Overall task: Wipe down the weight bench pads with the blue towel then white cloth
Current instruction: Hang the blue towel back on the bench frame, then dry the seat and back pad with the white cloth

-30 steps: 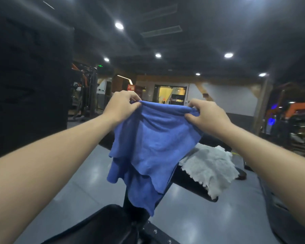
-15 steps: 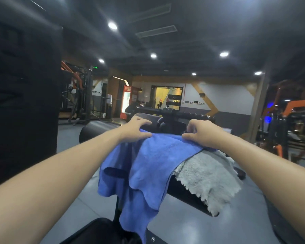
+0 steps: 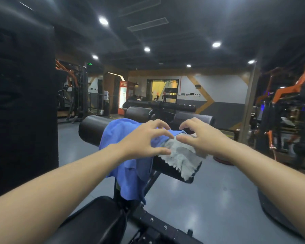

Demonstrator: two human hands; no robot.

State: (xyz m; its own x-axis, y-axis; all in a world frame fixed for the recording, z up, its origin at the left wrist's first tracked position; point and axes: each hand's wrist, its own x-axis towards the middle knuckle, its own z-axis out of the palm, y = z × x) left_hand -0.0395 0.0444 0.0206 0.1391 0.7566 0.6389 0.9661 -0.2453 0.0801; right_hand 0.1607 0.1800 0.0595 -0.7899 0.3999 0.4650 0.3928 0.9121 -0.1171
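The blue towel (image 3: 128, 155), crumpled, drapes over the black roller pad (image 3: 90, 129), one end hanging down. Beside it lies the frayed white cloth (image 3: 181, 155). Left hand (image 3: 143, 140) and right hand (image 3: 201, 136) hover above, fingers spread, grasping nothing.

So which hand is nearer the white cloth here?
Right. The right hand hovers directly over the white cloth, thumb near its top edge; the left hand is over the blue towel beside it.
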